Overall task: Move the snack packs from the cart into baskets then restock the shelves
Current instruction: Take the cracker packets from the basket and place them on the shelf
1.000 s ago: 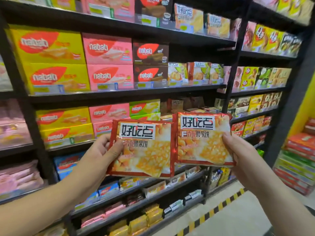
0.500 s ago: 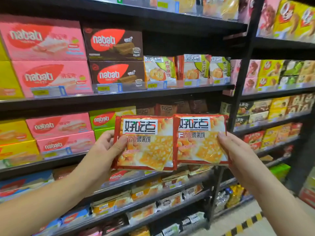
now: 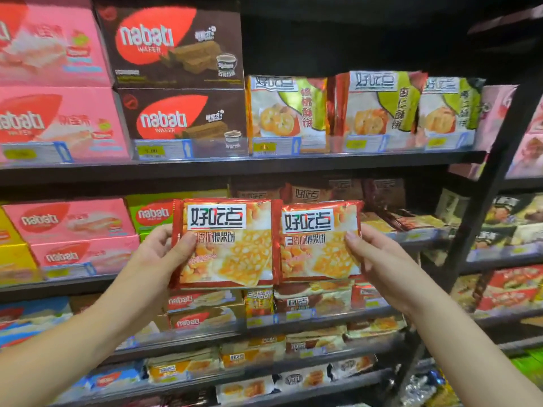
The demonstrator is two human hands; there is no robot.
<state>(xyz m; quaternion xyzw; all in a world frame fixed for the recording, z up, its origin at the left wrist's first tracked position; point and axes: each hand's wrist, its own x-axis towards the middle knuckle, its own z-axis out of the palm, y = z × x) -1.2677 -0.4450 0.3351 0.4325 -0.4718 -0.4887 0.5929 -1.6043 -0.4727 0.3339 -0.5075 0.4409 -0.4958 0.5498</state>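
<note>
Facing a stocked black shelf unit [image 3: 235,167], the head view shows two red-bordered snack packs held side by side in front of the middle shelf level, upright, printed faces toward the camera. One, the left snack pack [image 3: 226,245], is pinched at its left edge by the left hand [image 3: 158,254] — thumb on the front face, fingers curled behind. The other, the right snack pack [image 3: 320,242], is pinched at its right edge by the right hand [image 3: 379,259] — thumb on the front, the other fingers hidden behind the pack. Their inner edges meet; whether they only touch or overlap cannot be told. Both packs are held in the air, clear of the shelf boards. On the level behind them lie darker packs [image 3: 311,192], partly hidden. On the upper level stand pink wafer boxes [image 3: 53,118] at left, brown wafer boxes [image 3: 176,45] stacked two high just beside them, then three green-cornered biscuit packs [image 3: 382,107] standing upright. A black upright post [image 3: 482,207] at right borders a neighbouring bay.
</note>
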